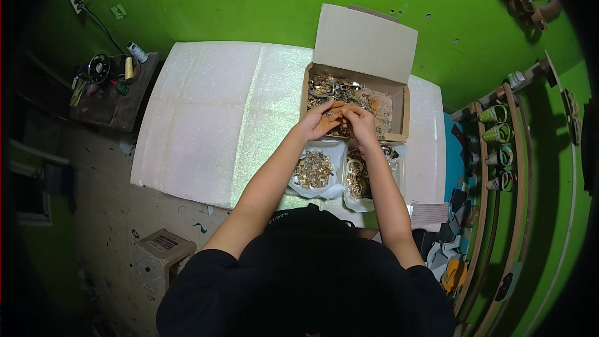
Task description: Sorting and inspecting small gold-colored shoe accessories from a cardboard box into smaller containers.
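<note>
Over a cardboard box (404, 109) with its lid raised, my two hands meet at the fingertips. My left hand (319, 123) is turned palm up, its fingers stretched toward the other hand; a small greyish spot shows on it, too small to name. Thumb and fingers of my right hand (362, 125) are pinched together, and what they hold, if anything, is hidden. Inside the box lies a heap of small gold and silver metal pieces (340, 87), mostly toward its left. Nearer to me stand two plastic-lined containers: the left with small gold pieces (314, 170), the right with larger ring-like pieces (357, 178), partly behind my right forearm.
A pale shimmering cover (199, 112) lies over the table. At left, a small dark table (106, 109) bears thread spools (129, 68) and a black wheel. A wooden rack with sandals (497, 132) leans along the right wall. A stool-like box (163, 253) stands on the floor.
</note>
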`<action>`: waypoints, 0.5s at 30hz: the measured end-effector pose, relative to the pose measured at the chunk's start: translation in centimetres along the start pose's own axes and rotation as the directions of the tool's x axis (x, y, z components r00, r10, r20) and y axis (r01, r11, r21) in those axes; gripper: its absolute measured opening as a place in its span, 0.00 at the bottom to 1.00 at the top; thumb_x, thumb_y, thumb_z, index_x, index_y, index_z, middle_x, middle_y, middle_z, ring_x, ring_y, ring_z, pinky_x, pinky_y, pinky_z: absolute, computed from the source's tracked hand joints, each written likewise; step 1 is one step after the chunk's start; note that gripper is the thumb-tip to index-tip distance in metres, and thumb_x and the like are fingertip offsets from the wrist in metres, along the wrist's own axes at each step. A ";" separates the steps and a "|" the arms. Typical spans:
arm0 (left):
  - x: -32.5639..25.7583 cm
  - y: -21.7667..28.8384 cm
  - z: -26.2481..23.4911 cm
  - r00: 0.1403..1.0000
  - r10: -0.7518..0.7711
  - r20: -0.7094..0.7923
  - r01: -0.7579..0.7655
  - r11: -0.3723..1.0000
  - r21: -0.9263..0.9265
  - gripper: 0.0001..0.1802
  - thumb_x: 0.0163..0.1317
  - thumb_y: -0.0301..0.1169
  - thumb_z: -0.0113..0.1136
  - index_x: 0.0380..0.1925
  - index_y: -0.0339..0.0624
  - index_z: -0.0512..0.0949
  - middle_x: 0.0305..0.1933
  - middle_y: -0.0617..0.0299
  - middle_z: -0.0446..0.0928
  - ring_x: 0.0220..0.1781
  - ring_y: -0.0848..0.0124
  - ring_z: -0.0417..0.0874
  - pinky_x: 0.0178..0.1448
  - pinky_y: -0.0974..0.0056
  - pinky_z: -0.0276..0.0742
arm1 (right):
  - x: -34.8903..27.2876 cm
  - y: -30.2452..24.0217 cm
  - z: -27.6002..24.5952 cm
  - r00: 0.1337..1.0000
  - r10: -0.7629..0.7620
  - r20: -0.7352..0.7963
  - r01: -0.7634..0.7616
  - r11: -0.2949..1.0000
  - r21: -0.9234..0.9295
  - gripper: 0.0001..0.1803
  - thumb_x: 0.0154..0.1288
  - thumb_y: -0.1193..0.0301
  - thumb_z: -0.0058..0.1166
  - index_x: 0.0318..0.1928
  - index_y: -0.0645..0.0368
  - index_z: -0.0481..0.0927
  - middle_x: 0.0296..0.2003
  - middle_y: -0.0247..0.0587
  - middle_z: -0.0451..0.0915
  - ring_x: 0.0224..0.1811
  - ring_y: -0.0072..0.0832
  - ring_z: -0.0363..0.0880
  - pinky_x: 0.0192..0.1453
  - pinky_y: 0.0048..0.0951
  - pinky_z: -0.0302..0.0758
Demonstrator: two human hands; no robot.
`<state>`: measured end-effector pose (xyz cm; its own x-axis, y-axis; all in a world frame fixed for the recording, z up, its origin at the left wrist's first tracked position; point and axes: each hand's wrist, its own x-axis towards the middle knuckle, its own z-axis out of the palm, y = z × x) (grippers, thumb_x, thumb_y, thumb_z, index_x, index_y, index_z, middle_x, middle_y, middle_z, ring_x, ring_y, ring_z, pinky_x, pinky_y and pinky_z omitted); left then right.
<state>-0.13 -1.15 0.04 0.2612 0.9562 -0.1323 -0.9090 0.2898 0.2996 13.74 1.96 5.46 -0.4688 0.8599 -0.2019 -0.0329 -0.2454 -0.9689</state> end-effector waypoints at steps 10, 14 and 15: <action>-0.2 -0.3 0.7 0.986 0.110 -0.127 -0.097 0.989 0.108 0.09 0.56 0.29 0.53 0.34 0.38 0.71 0.31 0.58 0.73 0.33 0.69 0.76 0.38 0.66 0.78 | 1.8 0.4 0.8 0.986 -0.001 -0.168 -0.003 1.000 -0.025 0.07 0.51 0.75 0.52 0.29 0.67 0.78 0.24 0.38 0.78 0.23 0.18 0.73 0.26 0.16 0.69; 0.0 -0.5 0.9 0.977 0.162 -0.136 -0.148 0.983 0.108 0.08 0.56 0.30 0.53 0.34 0.38 0.71 0.32 0.57 0.73 0.33 0.68 0.76 0.38 0.65 0.78 | 1.5 0.5 1.1 0.976 -0.074 -0.203 0.059 0.995 -0.076 0.06 0.50 0.76 0.53 0.28 0.68 0.77 0.23 0.38 0.77 0.20 0.18 0.73 0.23 0.16 0.68; 0.0 -0.4 0.8 0.979 0.149 -0.137 -0.137 0.986 0.096 0.09 0.56 0.30 0.52 0.35 0.37 0.71 0.33 0.57 0.73 0.33 0.68 0.76 0.38 0.65 0.78 | 1.4 0.4 1.2 0.977 -0.073 -0.202 0.059 0.995 -0.077 0.06 0.50 0.76 0.53 0.28 0.68 0.77 0.23 0.38 0.77 0.20 0.18 0.73 0.23 0.16 0.68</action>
<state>0.49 -1.28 0.69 0.0754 0.9739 -0.2143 -0.9009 0.1587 0.4039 12.04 2.51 4.95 -0.2770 0.9483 -0.1550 0.0072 -0.1592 -0.9872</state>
